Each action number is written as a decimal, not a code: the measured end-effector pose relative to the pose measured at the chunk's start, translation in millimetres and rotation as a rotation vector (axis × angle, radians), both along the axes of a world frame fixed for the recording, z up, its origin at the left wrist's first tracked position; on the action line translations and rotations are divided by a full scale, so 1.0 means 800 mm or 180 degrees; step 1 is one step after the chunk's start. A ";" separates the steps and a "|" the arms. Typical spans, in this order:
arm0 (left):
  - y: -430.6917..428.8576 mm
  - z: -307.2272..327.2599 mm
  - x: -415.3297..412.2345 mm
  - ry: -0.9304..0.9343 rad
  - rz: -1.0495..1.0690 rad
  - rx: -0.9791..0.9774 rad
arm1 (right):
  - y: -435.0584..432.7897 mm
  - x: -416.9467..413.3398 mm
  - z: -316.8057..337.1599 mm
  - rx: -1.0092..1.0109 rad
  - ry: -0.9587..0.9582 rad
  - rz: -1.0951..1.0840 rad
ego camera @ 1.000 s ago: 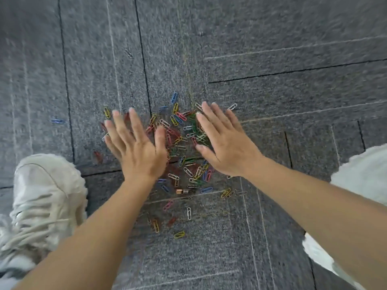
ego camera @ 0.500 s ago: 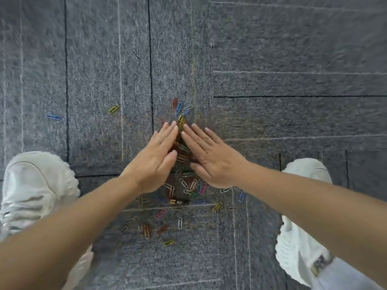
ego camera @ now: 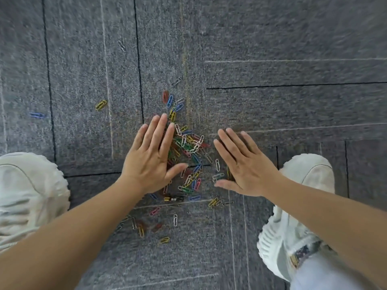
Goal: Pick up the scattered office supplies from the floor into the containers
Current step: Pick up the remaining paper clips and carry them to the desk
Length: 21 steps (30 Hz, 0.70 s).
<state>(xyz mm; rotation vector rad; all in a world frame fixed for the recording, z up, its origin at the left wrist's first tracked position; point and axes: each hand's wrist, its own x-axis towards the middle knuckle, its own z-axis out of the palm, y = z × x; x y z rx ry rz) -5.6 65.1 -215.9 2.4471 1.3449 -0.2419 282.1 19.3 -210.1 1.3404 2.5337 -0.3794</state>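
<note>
Coloured wire paper clips (ego camera: 189,147) heaped on grey carpet floor (ego camera: 272,38): light, stiff, slippery. Left grip (ego camera: 149,162), right grip (ego camera: 246,166) flat, empty, flanking heap; judged best scooped from both sides.

A single view is given, taken from the head and aimed almost straight down at the grey carpet tiles (ego camera: 272,38). The floor is seen from near. The left hand (ego camera: 150,160) and right hand (ego camera: 245,164) are framed at the centre. The left shoe (ego camera: 27,195) and right shoe (ego camera: 293,206) are held at the side edges. The carpet seams (ego camera: 48,80) are slightly bowed by the wide lens.
</note>
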 end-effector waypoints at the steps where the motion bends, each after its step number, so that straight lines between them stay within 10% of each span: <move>1: 0.006 0.001 0.008 -0.0009 0.0035 -0.0030 | 0.004 -0.010 -0.001 0.0057 0.0059 -0.0022; 21: 0.054 0.038 -0.098 0.0697 0.1045 -0.1000 | 0.065 -0.122 -0.003 -0.0039 0.0103 -0.0468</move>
